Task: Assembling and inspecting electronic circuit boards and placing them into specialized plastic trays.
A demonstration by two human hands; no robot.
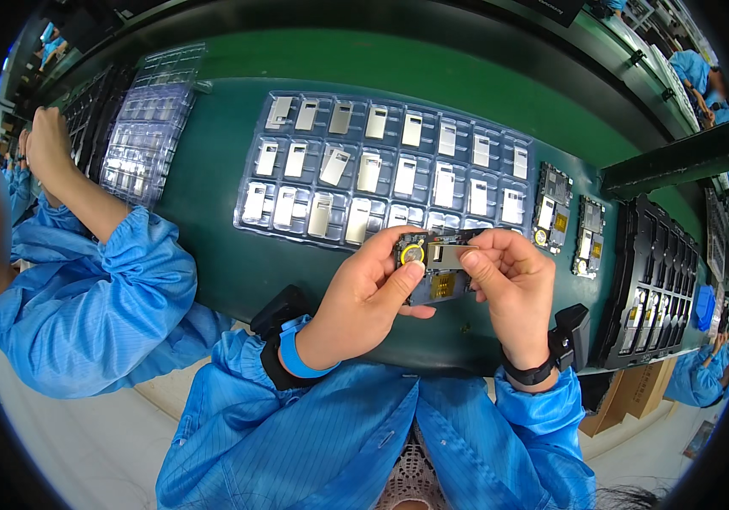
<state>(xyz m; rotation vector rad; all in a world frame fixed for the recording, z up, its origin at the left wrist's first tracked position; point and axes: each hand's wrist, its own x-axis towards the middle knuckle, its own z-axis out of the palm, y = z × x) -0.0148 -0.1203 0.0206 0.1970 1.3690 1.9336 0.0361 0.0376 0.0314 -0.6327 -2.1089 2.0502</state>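
Note:
My left hand (360, 293) is closed on a small circuit board (442, 289), its thumb beside a round, yellow-rimmed part at the board's left end. Between the thumb and fingers of my right hand (513, 285) is a thin silvery metal cover (447, 256), lying across the board's upper half. Whether the cover is seated cannot be made out. Just beyond my hands, a clear plastic tray (243, 202) carries rows of similar metal covers. Two more circuit boards, one nearer the tray (553, 208) and one further right (588, 242), lie on the green table.
A black slotted tray (649, 246) holding several boards stands at the right, near a blue object (704, 306). Stacked clear trays (147, 119) are at the left, beside a co-worker's blue sleeve (101, 297). A cardboard box (636, 395) sits below the table's right side.

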